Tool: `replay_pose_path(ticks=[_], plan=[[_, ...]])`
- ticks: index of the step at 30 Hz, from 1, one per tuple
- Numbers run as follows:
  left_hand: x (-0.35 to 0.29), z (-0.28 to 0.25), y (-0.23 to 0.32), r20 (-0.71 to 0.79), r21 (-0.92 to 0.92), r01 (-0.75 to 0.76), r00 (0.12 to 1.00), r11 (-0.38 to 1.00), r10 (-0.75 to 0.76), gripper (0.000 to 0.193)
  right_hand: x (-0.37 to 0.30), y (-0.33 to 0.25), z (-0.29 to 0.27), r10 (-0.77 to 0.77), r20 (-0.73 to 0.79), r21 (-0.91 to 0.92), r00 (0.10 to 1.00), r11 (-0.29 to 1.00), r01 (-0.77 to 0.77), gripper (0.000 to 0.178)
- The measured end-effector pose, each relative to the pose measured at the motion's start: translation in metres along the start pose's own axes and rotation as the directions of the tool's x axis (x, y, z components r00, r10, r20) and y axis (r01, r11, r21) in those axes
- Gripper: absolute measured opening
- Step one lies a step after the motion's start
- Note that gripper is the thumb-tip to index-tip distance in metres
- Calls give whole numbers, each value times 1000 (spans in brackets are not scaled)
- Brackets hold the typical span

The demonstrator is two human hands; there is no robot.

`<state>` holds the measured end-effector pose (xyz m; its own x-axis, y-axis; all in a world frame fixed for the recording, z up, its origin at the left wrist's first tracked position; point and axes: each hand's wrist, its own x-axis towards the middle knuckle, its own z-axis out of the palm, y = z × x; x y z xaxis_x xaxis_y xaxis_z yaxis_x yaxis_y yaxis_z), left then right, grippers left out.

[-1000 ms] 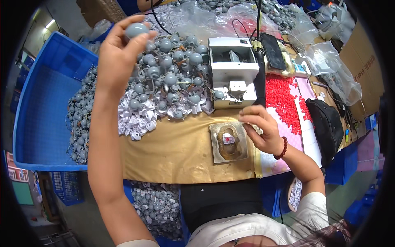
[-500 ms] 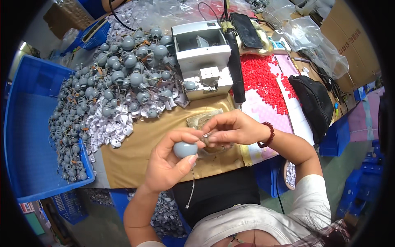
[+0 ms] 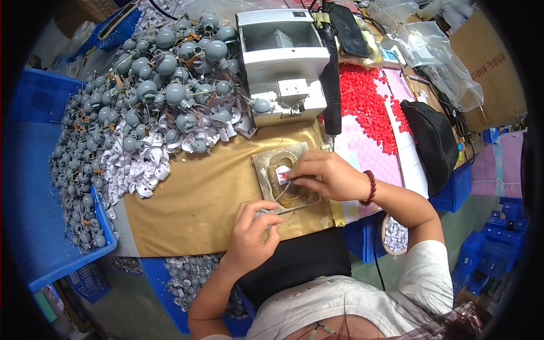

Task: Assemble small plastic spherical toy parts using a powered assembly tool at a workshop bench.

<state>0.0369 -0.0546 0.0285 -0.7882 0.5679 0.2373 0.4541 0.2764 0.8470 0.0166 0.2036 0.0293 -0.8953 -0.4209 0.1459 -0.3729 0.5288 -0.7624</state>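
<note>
One narrow grip: the right hand [image 3: 328, 177] pinches a thin cable [image 3: 282, 194] over the metal block [image 3: 264, 171] at mid-frame, probably to steady its end; the left hand [image 3: 253, 233], lower, curls around something I cannot tell.

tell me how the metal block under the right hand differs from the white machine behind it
The metal block is low and flat, while the white machine stands much taller. The block is dull and stained; the machine is mostly white. The block has a rounded recess with a white piece in it; the machine has a wide opening near its top. Both are roughly rectangular in outline.
</note>
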Motion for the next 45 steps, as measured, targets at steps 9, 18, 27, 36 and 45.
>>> replay_pose_path(ticks=[9,18,27,36,45], plan=[[5,16,-6,77,75,-31,997,997,25,20,11,6,17,-269,59,-496,961,828,262,37],[5,9,-6,127,121,-16,992,992,1,20,9,-3,9,-266,261,-604,928,705,372,30],[19,31,-8,-7,605,-33,999,795,47,49,-8,8,14,-197,143,-416,970,877,239,47],[19,47,-13,71,726,-84,996,682,46,45,-13,18,17,-6,-160,-7,987,1000,5,32],[38,50,-21,-113,637,-41,983,770,145,13,-26,13,8,241,-82,106,967,967,-232,26]])
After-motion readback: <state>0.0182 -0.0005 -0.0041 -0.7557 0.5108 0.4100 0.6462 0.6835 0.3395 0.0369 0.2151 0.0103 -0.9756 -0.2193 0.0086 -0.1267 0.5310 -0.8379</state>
